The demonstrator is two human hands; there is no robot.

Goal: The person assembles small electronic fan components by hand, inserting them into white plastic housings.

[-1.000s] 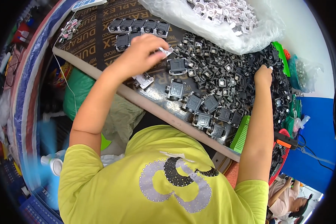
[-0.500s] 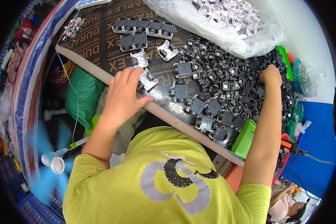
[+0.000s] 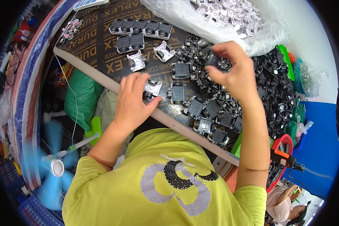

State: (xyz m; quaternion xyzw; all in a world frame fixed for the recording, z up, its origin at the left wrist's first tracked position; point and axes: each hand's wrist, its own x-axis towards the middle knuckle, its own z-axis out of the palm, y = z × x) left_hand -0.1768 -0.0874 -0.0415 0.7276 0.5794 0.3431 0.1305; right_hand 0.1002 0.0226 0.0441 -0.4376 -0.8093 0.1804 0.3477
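My left hand (image 3: 131, 98) is closed around a silver-white plastic housing (image 3: 153, 88) with a dark part in it, near the table's front edge. Over the heap of small black parts (image 3: 273, 94), my right hand (image 3: 238, 77) pinches a small black piece (image 3: 212, 59), blurred by motion. Beyond my left hand lie two loose silver-white housings, one (image 3: 136, 60) nearer and another (image 3: 164, 51) to its right. Several square black-and-silver units, such as this black-topped unit (image 3: 176, 93), lie right of the left hand. More such units stand in a row (image 3: 141, 28) farther back.
A clear plastic bag (image 3: 165, 13) full of white parts lies at the back. On the right are a red basket (image 3: 277, 143), an orange-and-black power tool (image 3: 283, 158) and a green basket (image 3: 236, 146). A blue fan (image 3: 57, 168) spins at lower left; a person (image 3: 286, 207) sits at lower right.
My right hand has come left and nearer from the far right of the heap, now with a black piece in its fingers. The left hand and its housing have shifted slightly toward me.
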